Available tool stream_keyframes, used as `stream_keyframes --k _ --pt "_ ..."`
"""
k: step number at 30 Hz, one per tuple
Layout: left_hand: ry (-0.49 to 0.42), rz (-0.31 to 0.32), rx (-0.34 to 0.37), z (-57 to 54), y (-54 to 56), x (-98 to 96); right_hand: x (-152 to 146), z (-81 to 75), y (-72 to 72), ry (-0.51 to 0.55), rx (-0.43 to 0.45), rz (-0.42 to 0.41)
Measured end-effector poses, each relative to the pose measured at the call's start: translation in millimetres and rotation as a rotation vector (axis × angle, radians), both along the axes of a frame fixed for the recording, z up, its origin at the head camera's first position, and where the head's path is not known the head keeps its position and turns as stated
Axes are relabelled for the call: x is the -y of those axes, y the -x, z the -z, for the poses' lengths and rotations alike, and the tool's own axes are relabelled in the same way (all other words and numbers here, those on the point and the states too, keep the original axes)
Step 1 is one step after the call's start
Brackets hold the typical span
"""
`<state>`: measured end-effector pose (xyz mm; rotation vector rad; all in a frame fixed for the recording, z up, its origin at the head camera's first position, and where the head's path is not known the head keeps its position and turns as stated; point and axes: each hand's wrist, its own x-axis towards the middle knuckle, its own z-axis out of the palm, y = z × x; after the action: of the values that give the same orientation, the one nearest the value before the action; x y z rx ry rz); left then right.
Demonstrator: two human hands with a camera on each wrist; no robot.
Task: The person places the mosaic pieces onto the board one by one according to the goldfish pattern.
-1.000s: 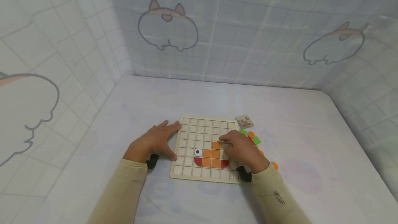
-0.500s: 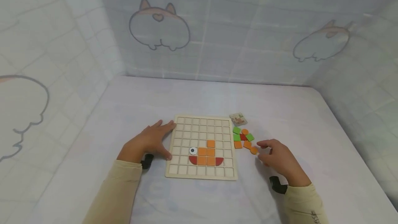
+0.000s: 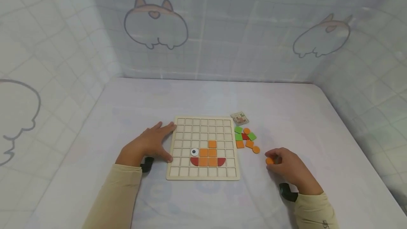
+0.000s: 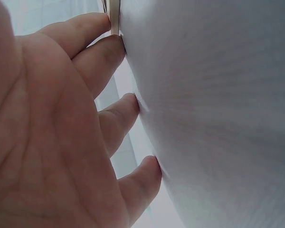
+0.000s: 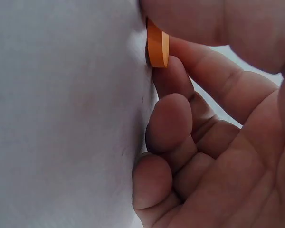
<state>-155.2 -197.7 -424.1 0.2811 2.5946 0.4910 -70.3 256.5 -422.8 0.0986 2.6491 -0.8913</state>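
Observation:
A wooden grid board [image 3: 203, 176] lies flat on the table. My left hand [image 3: 149, 143] has its fingers spread, with thumb and forefinger at the board's left edge; in the left wrist view the fingertips [image 4: 149, 166] rest on the cloth. Set in the board are several orange square tiles [image 3: 212, 153], two red rounded-corner tiles [image 3: 221, 162] and a white eye disc [image 3: 194, 152]. To the right of the board my right hand [image 3: 289, 165] pinches an orange round disc [image 3: 269, 160] between thumb and fingers, low at the cloth. The disc [image 5: 156, 45] stands partly behind the thumb in the right wrist view.
Right beside the board lies a loose cluster: green squares [image 3: 239, 137], a red piece [image 3: 245, 136], orange squares [image 3: 240, 144] and orange discs [image 3: 255, 149]. A small patterned picture card [image 3: 240, 118] lies behind them. Cloth-covered walls [image 3: 216, 38] stand around the table.
My right hand has left the board, moved right past the loose tiles and taken hold of an orange disc. The left hand stays at the board's edge. The head view has shifted slightly.

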Motion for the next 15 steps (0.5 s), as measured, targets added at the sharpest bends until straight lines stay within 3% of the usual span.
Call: stream_keyframes --k 5,9,15 --pt "0.005 0.004 0.002 -1.1 -0.5 0.5 6.2 1.1 1.7 -0.001 0.008 0.006" --pt "0.016 0.000 0.003 0.3 0.6 0.1 29.1 -3.0 3.0 0.025 -0.033 -0.032" --pt "0.005 0.015 -0.003 1.8 -1.2 0.8 92.8 -14.6 10.9 0.068 -0.146 -0.243"
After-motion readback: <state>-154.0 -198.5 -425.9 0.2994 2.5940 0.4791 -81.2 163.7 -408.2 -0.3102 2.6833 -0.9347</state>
